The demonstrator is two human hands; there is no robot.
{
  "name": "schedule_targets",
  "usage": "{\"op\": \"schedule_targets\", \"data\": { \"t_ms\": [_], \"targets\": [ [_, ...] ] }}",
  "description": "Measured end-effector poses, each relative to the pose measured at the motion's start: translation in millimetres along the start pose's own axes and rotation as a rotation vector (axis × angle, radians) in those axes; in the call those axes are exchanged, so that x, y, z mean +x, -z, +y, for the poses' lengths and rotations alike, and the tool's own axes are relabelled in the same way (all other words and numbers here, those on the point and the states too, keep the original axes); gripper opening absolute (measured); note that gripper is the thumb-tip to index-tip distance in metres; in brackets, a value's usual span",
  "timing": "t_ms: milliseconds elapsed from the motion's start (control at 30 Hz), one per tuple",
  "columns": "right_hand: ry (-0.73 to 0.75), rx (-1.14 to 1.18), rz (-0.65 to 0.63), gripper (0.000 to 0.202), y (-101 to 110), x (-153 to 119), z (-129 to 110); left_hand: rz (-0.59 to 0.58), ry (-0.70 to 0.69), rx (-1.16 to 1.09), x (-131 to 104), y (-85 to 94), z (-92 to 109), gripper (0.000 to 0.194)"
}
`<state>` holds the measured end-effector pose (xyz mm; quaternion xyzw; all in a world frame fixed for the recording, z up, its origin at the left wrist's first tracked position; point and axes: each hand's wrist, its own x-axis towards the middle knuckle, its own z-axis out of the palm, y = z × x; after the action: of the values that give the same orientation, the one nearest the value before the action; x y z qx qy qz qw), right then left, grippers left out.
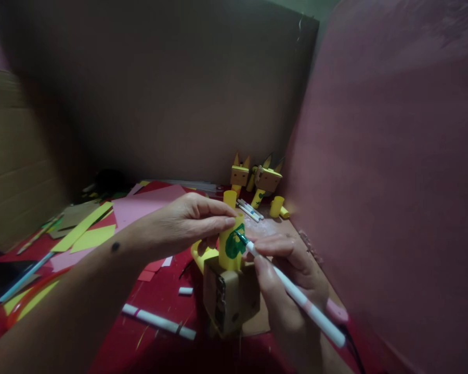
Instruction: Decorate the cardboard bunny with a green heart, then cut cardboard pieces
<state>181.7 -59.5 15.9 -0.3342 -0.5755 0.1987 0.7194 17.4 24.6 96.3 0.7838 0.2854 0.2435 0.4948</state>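
Note:
A yellow paper tube [224, 249] stands on a brown cardboard box [242, 296] that has dark spots on its side. The thumb and fingers of my left hand [191, 221] pinch the tube near its top. My right hand [292, 280] is closed around a white marker [296, 293], its green tip touching the tube. A green patch [234, 244] covers part of the tube's side, with some yellow showing inside it. Beside the box, a curved yellow piece [203, 253] is partly hidden by my left hand. A short white cap [185, 291] lies left of the box.
Another white marker [159, 321] lies on the red cloth [113, 348]. Cardboard figures with pointed ears [268, 177] stand at the back, near several markers [251, 210] and a yellow tube [276, 206]. Coloured paper [148, 205] covers the left side. A pink wall [393, 182] rises on the right.

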Motion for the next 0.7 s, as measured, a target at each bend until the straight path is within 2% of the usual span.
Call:
{"op": "schedule_targets", "data": {
  "t_ms": [200, 400, 700],
  "targets": [
    [0.019, 0.004, 0.009, 0.019, -0.1, 0.5, -0.1, 0.007, 0.017, 0.033, 0.3, 0.9, 1.9, 0.023],
    [-0.028, -0.023, -0.003, 0.016, -0.8, -2.7, -1.9, -0.009, -0.013, 0.036, 1.6, 1.8, -0.1, 0.024],
    [0.043, -0.022, -0.032, 0.018, -3.5, 0.6, -4.2, -0.020, -0.022, 0.016, 1.1, 1.8, -1.4, 0.022]
  ]
}}
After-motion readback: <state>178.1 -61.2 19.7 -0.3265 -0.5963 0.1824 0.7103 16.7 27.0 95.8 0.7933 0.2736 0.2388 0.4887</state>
